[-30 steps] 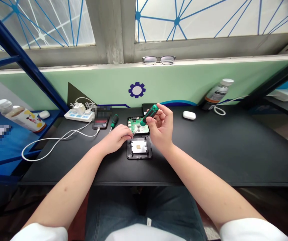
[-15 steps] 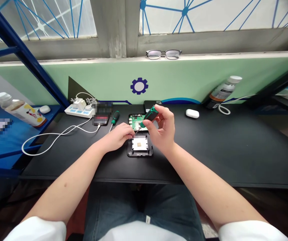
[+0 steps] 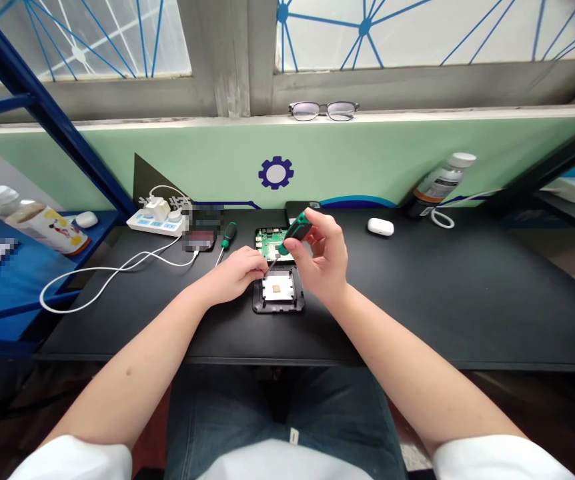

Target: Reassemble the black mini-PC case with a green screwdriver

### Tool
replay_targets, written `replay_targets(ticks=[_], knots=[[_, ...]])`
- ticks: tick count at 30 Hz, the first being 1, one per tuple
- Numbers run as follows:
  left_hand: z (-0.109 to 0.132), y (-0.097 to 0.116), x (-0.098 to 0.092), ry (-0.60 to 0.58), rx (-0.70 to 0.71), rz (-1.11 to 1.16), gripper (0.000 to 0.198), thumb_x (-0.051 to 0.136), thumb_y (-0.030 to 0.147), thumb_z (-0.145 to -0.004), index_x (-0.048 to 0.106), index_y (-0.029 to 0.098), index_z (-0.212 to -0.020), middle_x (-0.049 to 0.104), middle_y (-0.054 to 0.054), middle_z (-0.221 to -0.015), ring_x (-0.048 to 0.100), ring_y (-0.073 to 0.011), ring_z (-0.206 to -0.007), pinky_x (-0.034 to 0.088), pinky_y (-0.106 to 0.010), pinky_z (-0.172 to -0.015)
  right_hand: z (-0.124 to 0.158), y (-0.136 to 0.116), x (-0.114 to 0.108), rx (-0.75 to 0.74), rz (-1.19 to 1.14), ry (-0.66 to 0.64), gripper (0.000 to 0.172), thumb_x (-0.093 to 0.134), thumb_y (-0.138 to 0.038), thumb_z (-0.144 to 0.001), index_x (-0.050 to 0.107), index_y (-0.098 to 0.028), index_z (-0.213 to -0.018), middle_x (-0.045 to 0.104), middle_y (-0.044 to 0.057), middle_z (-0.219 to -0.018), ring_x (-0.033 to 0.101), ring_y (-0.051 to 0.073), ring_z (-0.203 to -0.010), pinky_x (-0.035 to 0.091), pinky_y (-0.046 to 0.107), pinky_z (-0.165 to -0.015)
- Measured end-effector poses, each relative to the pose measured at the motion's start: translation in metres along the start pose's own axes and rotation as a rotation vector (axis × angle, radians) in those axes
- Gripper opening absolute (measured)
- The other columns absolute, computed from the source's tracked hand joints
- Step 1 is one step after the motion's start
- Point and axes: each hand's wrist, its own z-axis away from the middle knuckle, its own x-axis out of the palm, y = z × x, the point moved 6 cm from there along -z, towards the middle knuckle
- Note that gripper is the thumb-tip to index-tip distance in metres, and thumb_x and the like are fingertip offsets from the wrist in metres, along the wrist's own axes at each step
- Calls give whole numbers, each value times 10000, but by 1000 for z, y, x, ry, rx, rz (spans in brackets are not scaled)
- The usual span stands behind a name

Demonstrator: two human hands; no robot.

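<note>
In mid-frame, the R hand [image 3: 325,257] grips a green driver [image 3: 296,231], which slants down-left to the L hand [image 3: 237,272]. L fingers bunch up by its tip; can't tell if they hold it. The board [image 3: 269,240] sits btwn the hands, a bit above; the lid [image 3: 278,309] lies just below the board.

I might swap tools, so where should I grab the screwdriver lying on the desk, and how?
Probably by its green-and-black handle, from above: that thick end lies farther from you, clear of your left hand, while the thin shaft runs toward that hand.
</note>
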Motion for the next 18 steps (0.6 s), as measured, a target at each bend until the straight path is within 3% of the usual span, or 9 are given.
replay_targets(ticks=[6, 12, 18], knots=[[1, -1, 4, -11, 2, 20, 187, 534, 184, -1025, 684, 227, -921, 711, -71, -1045, 596, -254, -1077, 522, -421, -988, -1, -5, 3, -8, 19, -78, 465, 749, -343, -960, 544, -327, -1377, 583, 52, -1073, 599, 199, -863, 583, 360, -693], [6, -5, 6, -49, 6, 12, 173, 628, 194, -984, 778, 254, -921, 695, -66, -1126, 591, -268, -1160, 531, -432, -1022, 1, -27, 13, -223, 8, -198, 539, 709, -237, -971, 518, -363, -1459, 600, 63, -1092, 632, 212, -894, 612, 371, -711], [6, -2, 9, -105, -52, 13, 196, 615, 195, -992, 780, 219, -891, 699, -70, -1096, 634, -250, -1027, 566, -415, -914, 8, -34, 22, -321, 73, -258, 534, 660, -273, -1007, 497, -376, -1505, 609, 61, -1065, 650, 217, -896, 617, 393, -738]])
